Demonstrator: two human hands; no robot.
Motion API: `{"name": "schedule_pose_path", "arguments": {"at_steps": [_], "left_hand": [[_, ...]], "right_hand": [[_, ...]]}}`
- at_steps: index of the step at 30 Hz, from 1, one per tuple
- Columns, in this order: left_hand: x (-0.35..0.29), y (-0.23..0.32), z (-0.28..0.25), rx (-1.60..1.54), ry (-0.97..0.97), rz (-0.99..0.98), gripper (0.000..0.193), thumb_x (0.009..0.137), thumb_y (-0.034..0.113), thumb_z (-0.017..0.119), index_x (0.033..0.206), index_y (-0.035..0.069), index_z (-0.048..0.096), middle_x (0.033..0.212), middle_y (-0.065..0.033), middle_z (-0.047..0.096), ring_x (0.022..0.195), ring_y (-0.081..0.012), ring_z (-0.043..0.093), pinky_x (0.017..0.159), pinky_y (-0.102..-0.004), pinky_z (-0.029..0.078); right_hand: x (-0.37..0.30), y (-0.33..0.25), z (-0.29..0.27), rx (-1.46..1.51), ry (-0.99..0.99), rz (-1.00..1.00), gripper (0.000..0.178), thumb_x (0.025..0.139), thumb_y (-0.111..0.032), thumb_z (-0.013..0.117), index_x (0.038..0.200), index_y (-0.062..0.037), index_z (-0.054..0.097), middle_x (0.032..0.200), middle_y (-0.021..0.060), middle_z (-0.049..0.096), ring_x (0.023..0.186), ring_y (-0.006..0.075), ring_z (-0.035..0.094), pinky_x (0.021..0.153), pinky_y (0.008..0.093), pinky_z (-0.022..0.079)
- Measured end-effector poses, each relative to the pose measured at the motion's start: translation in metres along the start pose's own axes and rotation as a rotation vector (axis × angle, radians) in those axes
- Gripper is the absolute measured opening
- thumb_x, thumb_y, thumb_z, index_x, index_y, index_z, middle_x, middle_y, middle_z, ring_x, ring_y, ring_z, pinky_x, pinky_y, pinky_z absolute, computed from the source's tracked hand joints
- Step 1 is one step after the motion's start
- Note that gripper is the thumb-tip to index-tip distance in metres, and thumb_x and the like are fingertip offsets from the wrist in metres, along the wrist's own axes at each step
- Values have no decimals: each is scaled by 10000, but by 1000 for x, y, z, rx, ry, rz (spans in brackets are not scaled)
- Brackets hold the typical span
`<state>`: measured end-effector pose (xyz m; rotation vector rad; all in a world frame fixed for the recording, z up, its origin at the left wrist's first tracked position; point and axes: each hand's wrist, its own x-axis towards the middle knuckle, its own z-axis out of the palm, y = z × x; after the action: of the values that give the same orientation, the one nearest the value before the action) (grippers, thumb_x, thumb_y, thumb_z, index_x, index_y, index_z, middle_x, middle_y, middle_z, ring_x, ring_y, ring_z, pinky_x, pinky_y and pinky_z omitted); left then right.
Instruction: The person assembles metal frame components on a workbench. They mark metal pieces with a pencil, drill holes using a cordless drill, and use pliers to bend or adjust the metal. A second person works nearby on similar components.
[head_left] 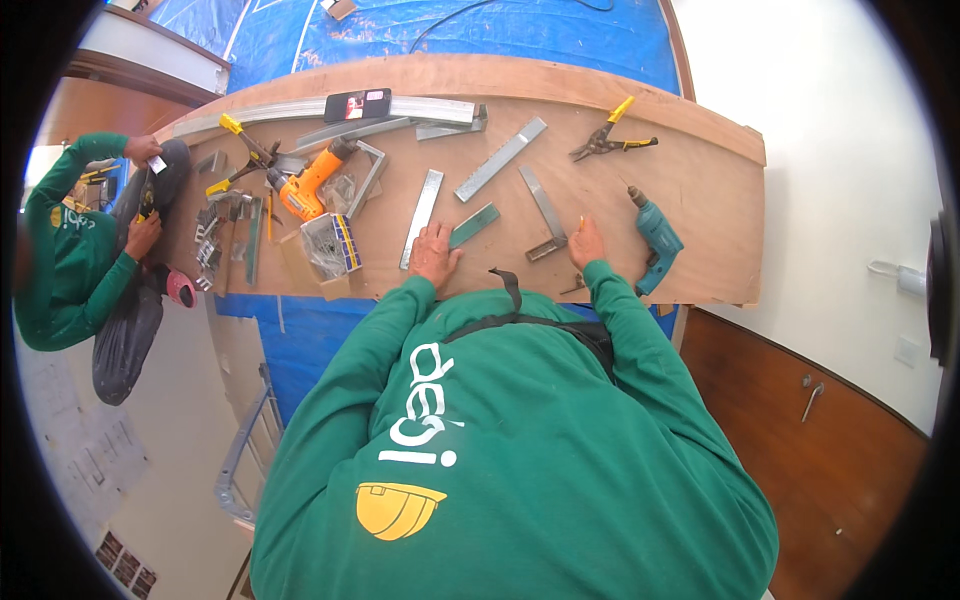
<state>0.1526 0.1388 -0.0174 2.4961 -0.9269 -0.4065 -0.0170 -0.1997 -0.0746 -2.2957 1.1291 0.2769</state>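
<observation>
Near the front edge of the wooden table, my left hand (434, 256) has its thumb and fingers about the end of a short metal channel (475, 226). Beside that hand lies a longer, narrow metal channel (423, 212). My right hand (586, 244) rests at the table edge with curled fingers; a thin tip shows above them, too small to name. Between my hands is a try square (541, 202), its handle close to my right fingers. Another metal channel (501, 160) lies farther back. A teal drill (656, 240) lies right of my right hand.
On the wooden table (720, 200) are yellow-handled snips (612, 138), an orange cordless drill (312, 182), a small box of clear bags (331, 246), a phone (358, 104) and long metal profiles (430, 110). At left, a person in green (80, 250) holds small items. Blue sheeting (480, 30) lies beyond.
</observation>
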Motion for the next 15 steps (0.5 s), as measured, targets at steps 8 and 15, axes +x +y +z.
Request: {"name": "schedule_pose_path", "arguments": {"at_steps": [8,15], "left_hand": [[-4,-14,20,37,16,75,577,894,229,809,1396,17,618,1298,-190,632,1195,-391,626,998,-498,547],[-11,-1,19,32,-152,188,549,910,226,763,1370,-30,606,1245,-198,624,1157,-382,628,999,-466,558]], "right_hand": [[-36,-67,-19,-12,-83,301,1074,879,-554,819,1475,218,369,1370,431,644,1303,516,663,1135,515,528],[-8,-33,18,166,-44,512,1010,800,-431,841,1466,202,422,1334,398,680,1273,501,686,1116,480,547]]}}
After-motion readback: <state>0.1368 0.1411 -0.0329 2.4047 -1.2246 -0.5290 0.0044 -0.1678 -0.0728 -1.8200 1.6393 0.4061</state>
